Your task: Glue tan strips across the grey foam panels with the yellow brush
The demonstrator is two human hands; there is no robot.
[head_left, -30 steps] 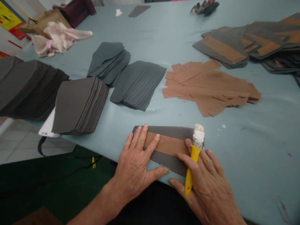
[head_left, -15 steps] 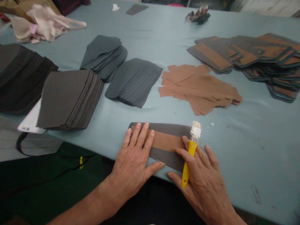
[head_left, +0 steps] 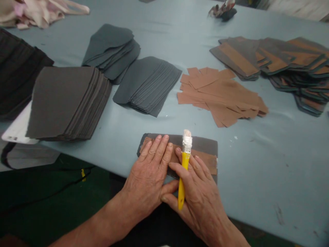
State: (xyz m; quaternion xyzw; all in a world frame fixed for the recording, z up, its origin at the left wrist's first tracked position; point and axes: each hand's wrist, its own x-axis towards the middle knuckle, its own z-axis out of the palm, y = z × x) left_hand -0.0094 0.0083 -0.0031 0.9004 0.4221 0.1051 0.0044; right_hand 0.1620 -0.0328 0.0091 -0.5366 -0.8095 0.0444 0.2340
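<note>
A dark grey panel [head_left: 203,142] lies at the table's near edge with a brown strip [head_left: 208,161] along its length. My left hand [head_left: 150,168] rests flat on the panel's left part, fingers stretched out over the strip. Beside it, my right hand [head_left: 199,192] holds a yellow-handled paintbrush [head_left: 184,171], its bristle end pointing away from me and coated in white. The fingers of that hand also press on the strip near the panel's middle. My two thumbs meet at the near edge. Part of the strip is hidden under my hands.
Loose brown strips [head_left: 221,92] are heaped behind the panel. Teal-grey pieces lie fanned in two stacks [head_left: 149,84], with a dark stack [head_left: 61,99] to the left. Panels bearing brown strips [head_left: 239,58] are piled at right. A crumpled thing [head_left: 223,10] sits at the back.
My right hand, with the paintbrush, has moved left along the strip towards my left hand, uncovering the panel's right end. My left hand stays on the panel; the view has shifted slightly.
</note>
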